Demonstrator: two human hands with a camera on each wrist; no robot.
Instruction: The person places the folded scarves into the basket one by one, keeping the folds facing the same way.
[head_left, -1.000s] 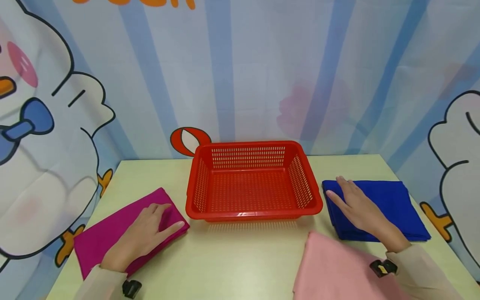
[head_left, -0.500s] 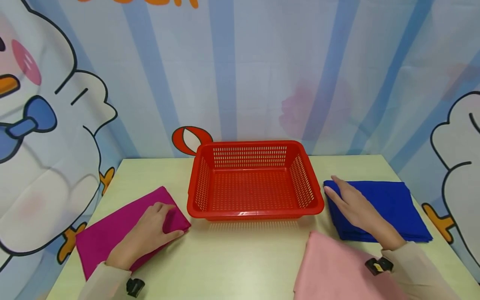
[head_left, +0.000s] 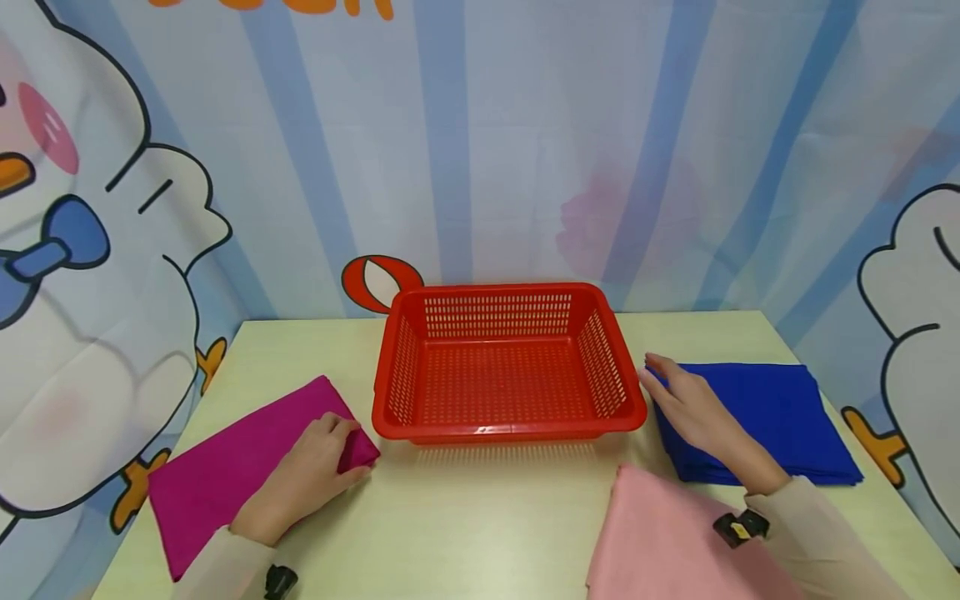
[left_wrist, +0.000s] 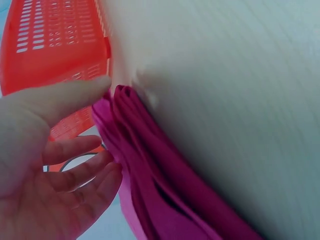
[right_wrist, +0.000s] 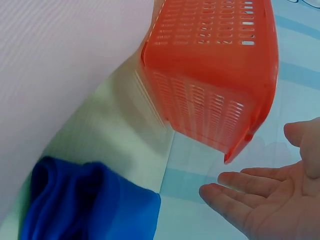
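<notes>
On the left of the table a folded magenta cloth [head_left: 240, 467] lies at a slant. My left hand [head_left: 303, 479] is over its right end, fingertips on the top and thumb by the near edge. The left wrist view shows the cloth's stacked layers [left_wrist: 145, 165] beside loosely bent fingers, with the thumb apart from them. At the right lies a folded blue cloth [head_left: 772, 417]. My right hand [head_left: 693, 412] hovers over its left edge, fingers extended toward the basket. In the right wrist view that hand [right_wrist: 275, 200] is spread with nothing in it, apart from the blue cloth [right_wrist: 100, 200].
A red perforated plastic basket [head_left: 498, 383] stands at the back middle of the table [head_left: 480, 517], between both hands. A folded pink cloth [head_left: 675, 542] lies at the near right, partly under the right sleeve. A printed curtain [head_left: 510, 150] rises behind the table.
My left hand has shifted right and nearer along the magenta cloth, whose near left corner has moved slightly nearer. My right hand has slid left to the blue cloth's edge. The basket stays put.
</notes>
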